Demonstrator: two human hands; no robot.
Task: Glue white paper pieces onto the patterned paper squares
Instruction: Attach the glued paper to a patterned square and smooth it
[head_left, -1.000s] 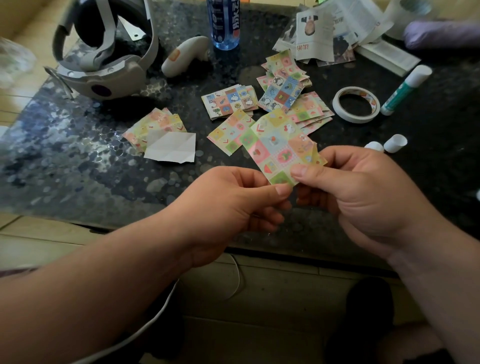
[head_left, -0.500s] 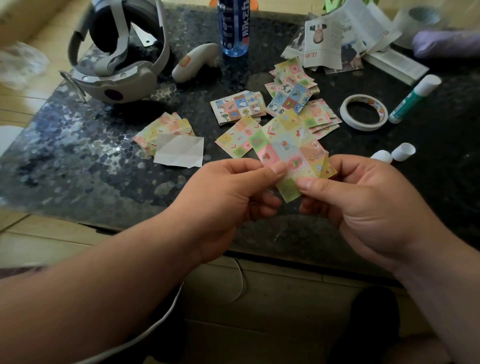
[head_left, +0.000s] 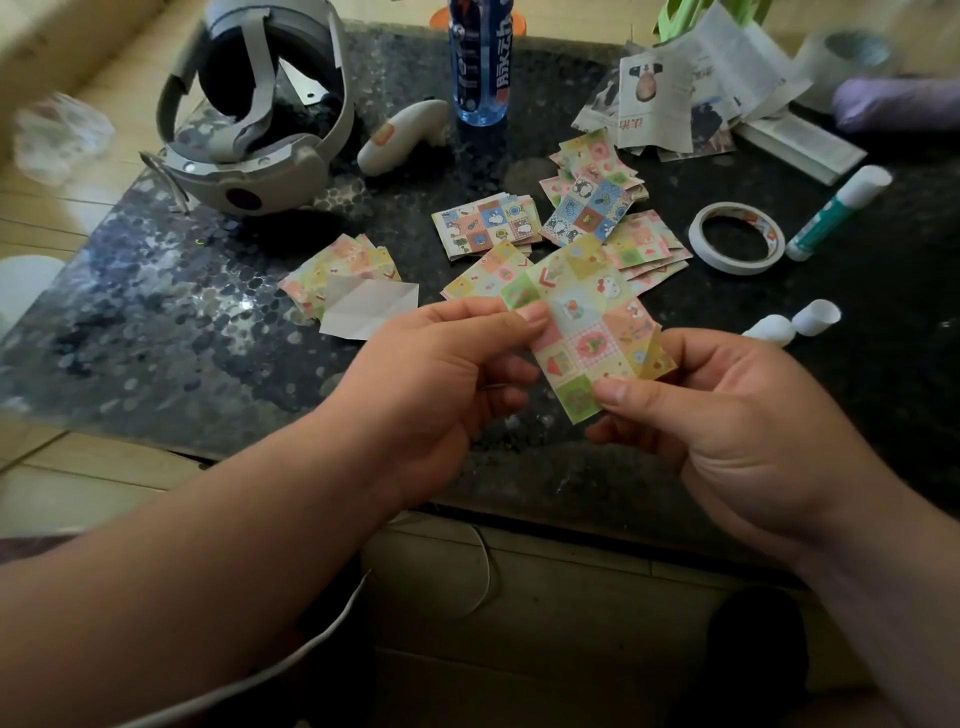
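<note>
Patterned paper square (head_left: 587, 332) pinched by left hand (head_left: 441, 384) and right hand (head_left: 727, 415) above tabletop (head_left: 156, 291); white paper piece (head_left: 369, 306), glue stick (head_left: 836, 213), tape roll (head_left: 735, 238) beyond.

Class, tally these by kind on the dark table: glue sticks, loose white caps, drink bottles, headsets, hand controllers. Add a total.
Glue stick: 1
Loose white caps: 2
Drink bottle: 1
Headset: 1
Hand controller: 1
Total: 6

Pastel patterned paper square (head_left: 587, 332), held tilted
</note>
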